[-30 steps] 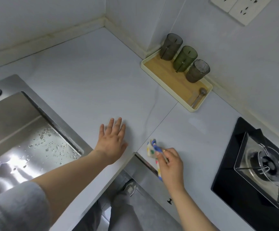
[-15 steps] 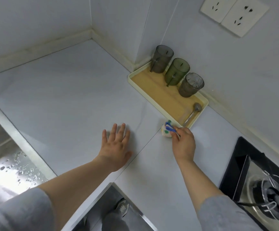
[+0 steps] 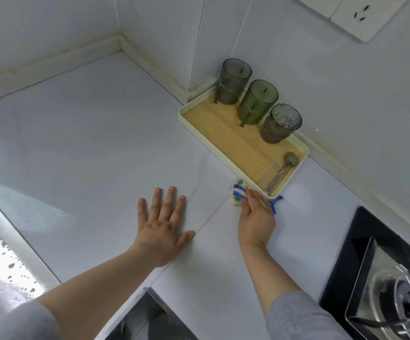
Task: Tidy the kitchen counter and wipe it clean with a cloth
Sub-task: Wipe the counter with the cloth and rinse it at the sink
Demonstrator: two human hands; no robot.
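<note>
Head view: the right hand [image 3: 256, 217] grips a patterned cloth [image 3: 236, 198] against the counter [image 3: 101, 143] at the near corner of the tray [image 3: 219, 149], likely wiping along its rim, while the left hand [image 3: 161, 224] lies flat, fingers spread, left of the tray, probably bracing

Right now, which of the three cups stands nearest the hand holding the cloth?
The rippled grey cup, at the row's end beside the spoon; the green cup and smooth grey cup stand farther from the right hand, toward the corner.
</note>
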